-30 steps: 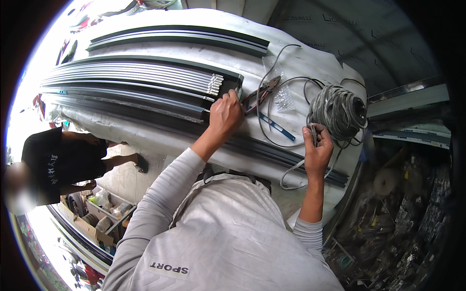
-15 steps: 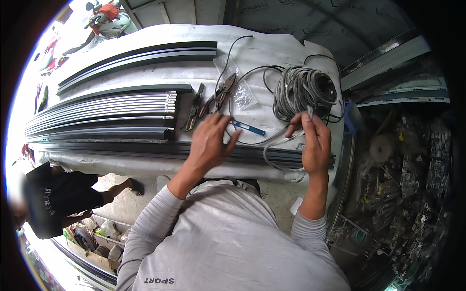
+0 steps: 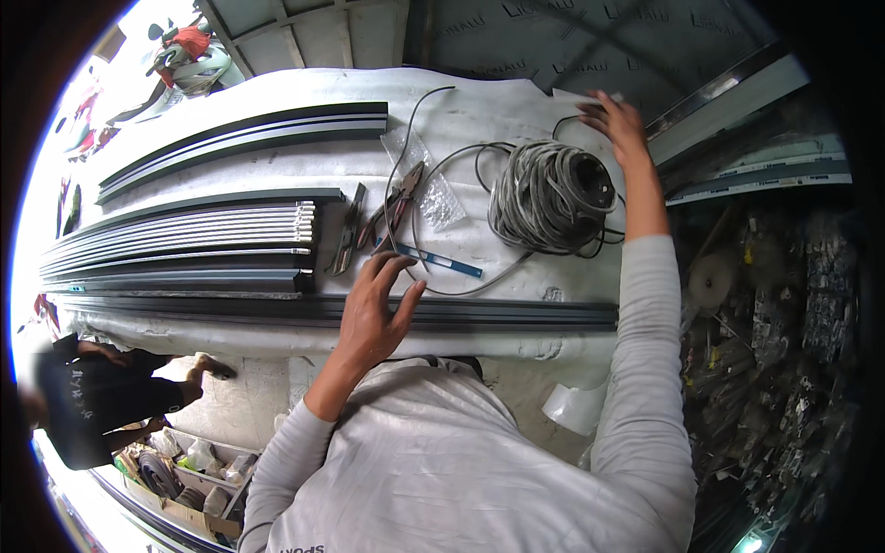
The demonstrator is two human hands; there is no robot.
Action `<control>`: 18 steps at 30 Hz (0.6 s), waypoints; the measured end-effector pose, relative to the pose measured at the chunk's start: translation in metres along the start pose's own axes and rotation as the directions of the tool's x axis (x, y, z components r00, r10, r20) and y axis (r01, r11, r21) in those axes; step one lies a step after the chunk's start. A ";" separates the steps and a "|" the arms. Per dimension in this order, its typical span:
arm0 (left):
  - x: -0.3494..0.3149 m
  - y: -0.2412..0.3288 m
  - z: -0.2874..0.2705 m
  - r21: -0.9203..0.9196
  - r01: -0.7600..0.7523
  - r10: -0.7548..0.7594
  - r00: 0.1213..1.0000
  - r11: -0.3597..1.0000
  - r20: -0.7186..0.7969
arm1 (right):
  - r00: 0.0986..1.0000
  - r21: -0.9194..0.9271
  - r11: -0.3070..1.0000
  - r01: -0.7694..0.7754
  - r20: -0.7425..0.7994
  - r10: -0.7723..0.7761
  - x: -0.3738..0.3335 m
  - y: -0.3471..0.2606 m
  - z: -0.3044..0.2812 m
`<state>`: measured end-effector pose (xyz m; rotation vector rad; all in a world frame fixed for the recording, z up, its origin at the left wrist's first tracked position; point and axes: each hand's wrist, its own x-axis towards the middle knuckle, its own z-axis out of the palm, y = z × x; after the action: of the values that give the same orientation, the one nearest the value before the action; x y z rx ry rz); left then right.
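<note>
My right hand (image 3: 613, 124) reaches past the coil to the table's far right corner, fingers stretched and apart. Its fingertips are close to a thin black cord (image 3: 559, 123) and the table's white covering; whether they touch either is unclear. The coil of grey stripping (image 3: 539, 198), with a dark round core, lies on its side just nearer to me. My left hand (image 3: 376, 309) hovers above the long dark profiles (image 3: 516, 316) with bent, parted fingers and nothing in it. Just beyond it are a blue flat tool (image 3: 452, 263), pliers with red handles (image 3: 398, 196) and a utility knife (image 3: 348, 230).
Long dark and silver profiles (image 3: 184, 226) cover the table's left half. A clear plastic bag (image 3: 442, 201) lies beside the pliers. A person in black (image 3: 101, 396) is at the lower left near a box of supplies (image 3: 184, 493). Wrapped profiles (image 3: 774, 313) stand at right.
My right hand has moved from in front of the coil to beyond it; the light grey strand it pinched no longer hangs there. My left hand has shifted slightly left and nearer.
</note>
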<state>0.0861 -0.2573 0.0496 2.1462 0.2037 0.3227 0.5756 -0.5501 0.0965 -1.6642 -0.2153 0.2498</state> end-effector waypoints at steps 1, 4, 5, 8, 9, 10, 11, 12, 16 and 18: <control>-0.008 -0.002 -0.006 -0.011 0.054 -0.054 0.999 0.998 0.003 | 0.987 -0.022 0.999 -0.028 -0.161 0.025 -0.006 0.015 -0.027; -0.031 -0.012 -0.022 -0.034 0.176 -0.177 0.984 0.984 -0.027 | 0.929 -0.317 0.948 0.020 -0.344 -0.135 -0.080 0.060 -0.083; -0.038 -0.015 -0.024 -0.011 0.188 -0.188 0.979 0.982 -0.080 | 0.894 -0.554 0.831 0.045 -0.349 -0.282 -0.117 0.073 -0.089; -0.050 -0.017 -0.024 -0.077 0.317 -0.321 0.945 0.945 -0.060 | 0.807 -0.727 0.684 0.066 -0.364 -0.465 -0.215 0.101 -0.068; -0.050 -0.016 -0.021 -0.087 0.327 -0.332 0.942 0.941 -0.049 | 0.784 -0.775 0.618 0.128 -0.303 -0.542 -0.238 0.105 -0.054; -0.047 -0.014 -0.017 -0.092 0.295 -0.299 0.954 0.951 -0.030 | 0.747 -0.812 0.559 0.168 -0.265 -0.610 -0.257 0.106 -0.038; -0.044 -0.010 -0.013 -0.103 0.276 -0.277 0.961 0.956 0.001 | 0.745 -0.859 0.453 0.239 -0.137 -0.653 -0.268 0.102 -0.025; -0.040 -0.006 -0.009 -0.117 0.256 -0.254 0.967 0.960 0.037 | 0.760 -0.894 0.358 0.271 -0.029 -0.649 -0.275 0.094 -0.014; -0.029 0.012 -0.005 -0.085 0.178 -0.157 0.966 0.980 0.206 | 0.689 -0.861 0.265 0.434 0.128 -0.713 -0.263 0.057 0.018; -0.031 0.017 -0.011 -0.041 0.138 -0.123 0.957 0.990 0.262 | 0.652 -0.842 0.217 0.494 0.194 -0.733 -0.256 0.041 0.032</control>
<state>0.0531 -0.2662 0.0650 2.0807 0.1822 -0.0291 0.3209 -0.5970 0.0623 -2.3959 -0.9391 -0.8776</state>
